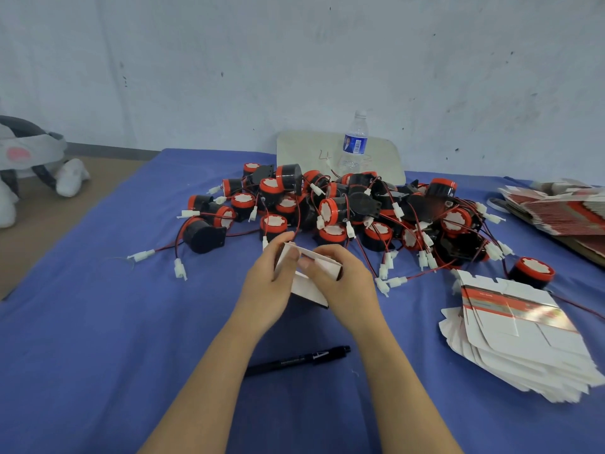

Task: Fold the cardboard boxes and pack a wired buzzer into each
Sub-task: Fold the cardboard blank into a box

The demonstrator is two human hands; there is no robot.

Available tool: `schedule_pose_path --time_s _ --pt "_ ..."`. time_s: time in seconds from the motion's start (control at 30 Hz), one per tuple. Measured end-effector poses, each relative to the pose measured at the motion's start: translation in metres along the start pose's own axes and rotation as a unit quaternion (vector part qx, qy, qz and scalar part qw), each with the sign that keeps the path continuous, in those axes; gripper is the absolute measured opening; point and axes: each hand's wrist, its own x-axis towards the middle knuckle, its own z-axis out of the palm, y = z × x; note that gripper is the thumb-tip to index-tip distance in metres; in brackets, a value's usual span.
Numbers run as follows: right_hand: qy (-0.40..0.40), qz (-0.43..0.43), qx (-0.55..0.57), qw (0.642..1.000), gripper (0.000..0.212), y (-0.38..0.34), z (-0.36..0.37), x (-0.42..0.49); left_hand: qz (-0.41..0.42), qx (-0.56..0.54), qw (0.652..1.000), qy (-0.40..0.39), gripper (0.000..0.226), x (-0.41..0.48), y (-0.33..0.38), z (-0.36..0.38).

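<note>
We look down on a table covered in blue cloth [98,322] that fills the lower two thirds of the frame, with a scuffed pale wall [294,60] above it. Across the middle of the frame sprawls a heap of wired buzzers [343,211], black bodies with red caps, their red and black leads and white plugs tangled and trailing onto the cloth. At the lower right lies a fanned stack of flat box blanks [523,348], white with a red band, and a second stack of blanks [563,208] sits at the right edge, higher up. A grey and white plush toy [26,165] sits on the floor at the left edge. A pale board [304,152] leans against the wall behind the heap, just behind a clear water bottle [355,142] that stands upright. In the centre of the frame, just in front of the heap, we find the cardboard box [307,288], partly folded and held above the cloth by both hands. The left hand [265,290] pinches its left end, thumb pressed on the top flap. The right hand [343,283] curls its fingers round the right end. One lone buzzer [532,271] stands beside the near stack, and a black pen [294,360] lies on the cloth between the forearms.
</note>
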Motion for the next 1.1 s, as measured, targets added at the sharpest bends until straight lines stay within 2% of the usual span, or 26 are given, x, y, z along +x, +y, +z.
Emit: schedule_pose_path --time_s 0.03,0.17,0.23,0.3,0.4,0.47,0.57,0.63,0.73,0.87,0.9,0.97,1.03,1.1 --pt "-0.004 -0.005 0.007 1.000 0.011 0.001 -0.001 0.001 0.006 0.003 1.000 0.002 0.036 0.000 0.001 0.001" --pt "-0.083 -0.019 0.012 0.996 0.034 0.003 -0.003 0.003 0.032 -0.037 0.997 0.058 0.039 0.000 0.005 -0.001" --pt "-0.071 -0.019 0.036 0.997 0.036 0.001 0.002 0.002 0.012 -0.038 0.994 0.104 0.041 -0.001 0.007 0.001" --pt "-0.036 -0.007 0.074 0.997 0.036 -0.002 0.009 -0.001 -0.016 -0.100 0.986 0.132 0.046 -0.003 0.009 0.005" --pt "-0.024 0.007 0.113 0.993 0.043 -0.008 0.019 -0.005 -0.033 -0.196 0.974 0.107 0.031 -0.003 0.010 0.013" --pt "-0.050 -0.019 0.118 0.992 0.050 -0.011 0.022 -0.006 -0.031 -0.194 0.977 0.086 0.020 -0.003 0.008 0.015" --pt "-0.119 -0.058 0.126 0.983 0.053 -0.016 0.020 -0.010 -0.051 -0.186 0.977 0.087 0.018 0.000 0.004 0.010" --pt "-0.160 -0.038 0.148 0.975 0.047 -0.015 0.016 -0.011 -0.049 -0.173 0.980 0.087 0.018 0.000 0.003 0.005" --pt "-0.192 -0.024 0.146 0.970 0.051 -0.015 0.015 -0.006 -0.038 -0.152 0.983 0.094 0.021 0.001 0.003 0.005" --pt "-0.198 0.054 0.175 0.963 0.059 -0.013 0.015 0.001 -0.040 -0.133 0.987 0.077 0.034 0.004 0.010 0.019" --pt "-0.193 0.040 0.167 0.966 0.058 -0.010 0.015 -0.001 -0.026 -0.128 0.988 0.081 0.032 0.004 0.010 0.017" --pt "-0.154 0.014 0.152 0.976 0.053 -0.005 0.014 -0.004 -0.004 -0.118 0.989 0.086 0.042 0.003 0.007 0.010" --pt "-0.110 -0.016 0.130 0.985 0.038 -0.004 0.016 -0.004 -0.019 -0.100 0.991 0.081 0.048 0.001 0.003 0.001" --pt "-0.082 -0.035 0.084 0.992 0.034 -0.007 0.017 -0.003 -0.023 -0.057 0.994 0.092 0.050 0.001 0.003 0.000"
